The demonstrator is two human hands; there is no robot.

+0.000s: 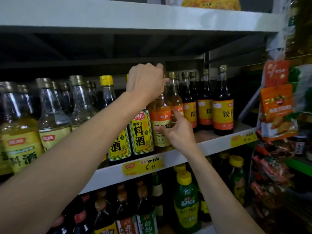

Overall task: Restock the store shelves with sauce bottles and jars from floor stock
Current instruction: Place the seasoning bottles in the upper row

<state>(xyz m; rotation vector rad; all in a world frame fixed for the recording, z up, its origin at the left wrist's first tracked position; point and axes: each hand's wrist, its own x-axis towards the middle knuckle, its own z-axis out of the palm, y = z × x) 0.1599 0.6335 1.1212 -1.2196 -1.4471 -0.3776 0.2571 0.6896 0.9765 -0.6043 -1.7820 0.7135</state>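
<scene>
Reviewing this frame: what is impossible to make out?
Head view:
1. Cap of the amber bottle: covered by the left hand.
2. Right side of its label: behind the right hand.
3. Writing on the far-right price tag: blurred.
4. Labels of the dark bottles below: cut off by the bottom edge.

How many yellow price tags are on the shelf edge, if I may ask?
2: one price tag mid-shelf, another at the right end; the left arm may hide more.

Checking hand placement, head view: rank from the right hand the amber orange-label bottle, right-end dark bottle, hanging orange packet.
1. Amber orange-label bottle: touching the right hand.
2. Right-end dark bottle: further right on shelf.
3. Hanging orange packet: far right, off shelf.
</scene>
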